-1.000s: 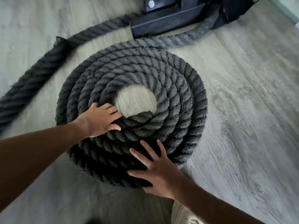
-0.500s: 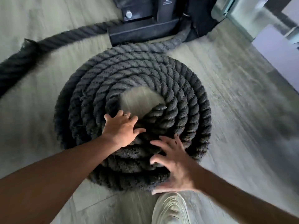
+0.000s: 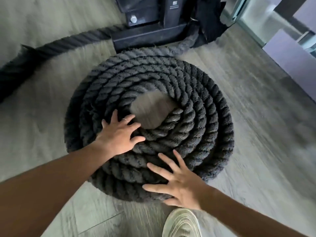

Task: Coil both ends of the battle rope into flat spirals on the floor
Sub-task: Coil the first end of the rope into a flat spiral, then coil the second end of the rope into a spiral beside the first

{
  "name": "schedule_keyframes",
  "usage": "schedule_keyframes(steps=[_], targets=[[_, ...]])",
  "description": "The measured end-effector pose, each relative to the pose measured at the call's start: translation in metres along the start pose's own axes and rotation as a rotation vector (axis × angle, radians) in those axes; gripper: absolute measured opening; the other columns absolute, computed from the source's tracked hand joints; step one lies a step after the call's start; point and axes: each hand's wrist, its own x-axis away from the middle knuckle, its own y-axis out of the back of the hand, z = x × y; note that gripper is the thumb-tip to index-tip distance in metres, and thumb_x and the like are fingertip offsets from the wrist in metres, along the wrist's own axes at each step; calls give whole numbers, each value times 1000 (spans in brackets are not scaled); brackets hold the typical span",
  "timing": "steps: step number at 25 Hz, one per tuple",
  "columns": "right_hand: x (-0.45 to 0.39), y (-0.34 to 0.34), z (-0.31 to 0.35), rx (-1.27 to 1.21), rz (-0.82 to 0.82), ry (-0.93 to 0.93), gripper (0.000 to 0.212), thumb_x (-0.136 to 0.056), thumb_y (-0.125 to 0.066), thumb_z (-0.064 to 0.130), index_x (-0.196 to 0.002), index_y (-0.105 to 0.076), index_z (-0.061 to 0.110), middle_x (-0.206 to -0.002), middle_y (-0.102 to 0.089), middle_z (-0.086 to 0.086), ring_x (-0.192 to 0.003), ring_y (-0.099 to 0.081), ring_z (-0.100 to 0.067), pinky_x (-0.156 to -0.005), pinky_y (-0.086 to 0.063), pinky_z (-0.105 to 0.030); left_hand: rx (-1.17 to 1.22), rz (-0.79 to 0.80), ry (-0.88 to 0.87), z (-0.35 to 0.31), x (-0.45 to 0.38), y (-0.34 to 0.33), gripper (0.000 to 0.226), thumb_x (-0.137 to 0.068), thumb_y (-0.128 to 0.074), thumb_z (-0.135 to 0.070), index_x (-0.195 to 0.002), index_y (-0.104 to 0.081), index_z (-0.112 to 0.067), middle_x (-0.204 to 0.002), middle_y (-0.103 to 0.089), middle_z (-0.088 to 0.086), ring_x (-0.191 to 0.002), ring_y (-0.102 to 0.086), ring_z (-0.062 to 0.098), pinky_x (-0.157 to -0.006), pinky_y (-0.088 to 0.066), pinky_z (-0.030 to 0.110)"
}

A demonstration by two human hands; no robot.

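Observation:
A thick black battle rope lies wound into a flat spiral on the wooden floor, with a bare patch of floor in its centre. The rope's inner end sits at the rim of that patch. My left hand rests flat on the inner turns at the near left, fingers spread, a ring on one finger. My right hand presses flat on the outer turns at the near edge, fingers apart. The other length of rope runs loose to the left.
A black metal anchor base stands behind the spiral, with the rope passing around it. A light shoe is at the bottom edge. A glass partition and pale furniture stand at the far right.
The view has shifted closer and to the right. My right hand has flattened and spread on the spiral's near edge. My left hand has slid inward toward the spiral's centre.

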Motion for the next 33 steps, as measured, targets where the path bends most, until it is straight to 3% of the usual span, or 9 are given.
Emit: schedule_keyframes(steps=[4, 8, 10, 13, 16, 19, 24, 29, 33], targets=[[56, 26, -91, -121, 60, -3, 81, -75, -81, 57, -144, -39, 61, -169, -2, 18, -156, 7, -24, -116, 0, -68, 71, -42, 105, -74, -19, 1, 69, -92, -23, -77, -150, -29, -39, -167, -6, -8, -147, 6, 49, -105, -31, 68], [74, 42, -102, -323, 128, -151, 62, -70, -87, 45, -125, -59, 56, -164, -12, 25, -156, 6, -16, -118, 7, -64, 9, -96, 99, -101, -24, -4, 70, -91, -13, -78, -152, -20, -43, -167, -6, -1, -146, -2, 51, -101, -33, 62], [62, 45, -80, -426, 41, -291, 50, -72, -79, 65, -117, -61, 52, -156, -20, 26, -152, 5, -9, -120, -1, -66, -74, -250, 5, -70, -18, -7, 71, -90, -9, -78, -151, -21, -46, -166, -12, 4, -142, -18, 44, -100, -35, 58], [2, 36, -27, -400, -68, -393, 84, -66, -62, 89, -141, -40, 56, -165, -7, 11, -152, 10, -20, -115, 4, -70, -220, -382, -25, -9, -12, -4, 71, -88, -6, -79, -151, -22, -50, -162, -22, 8, -142, -19, 42, -106, -28, 66], [-60, 24, 21, -244, -15, -454, 109, -65, -62, 86, -155, -11, 52, -167, 23, -2, -147, 33, -37, -107, 24, -72, -35, -253, 278, 42, -19, 1, 80, -77, -10, -94, -148, -5, -57, -167, 1, 6, -147, 3, 50, -107, -12, 77], [-73, 14, 30, -191, -24, -502, 113, -67, -63, 81, -157, -6, 47, -166, 27, -4, -145, 35, -42, -104, 25, -74, 328, -153, 469, 59, -21, 1, 91, -63, -23, -102, -143, -6, -63, -165, 6, 7, -140, -19, 58, -105, -34, 65], [-36, 2, 4, -194, -61, -398, 109, -63, -62, 84, -155, -15, 53, -170, 4, 7, -150, 27, -36, -106, 29, -68, 423, -155, 529, 30, -18, -1, 84, -70, -37, -94, -141, -10, -60, -154, -6, 9, -121, -37, 54, -77, -41, 46], [47, 3, -62, -152, -9, -254, 112, -53, -64, 93, -152, -22, 60, -169, -2, 14, -155, 11, -33, -115, 17, -61, 424, -104, 463, -30, 3, -14, 87, -70, -31, -97, -143, -4, -58, -158, -2, 17, -123, -42, 53, -86, -46, 42], [101, 21, -100, -138, 104, -277, 111, -47, -70, 92, -147, -31, 63, -168, -6, 20, -156, 7, -28, -115, 4, -74, 547, -37, 321, -79, 18, -21, 92, -70, -36, -96, -147, 0, -60, -159, -11, 21, -111, -58, 42, -69, -54, 29]])
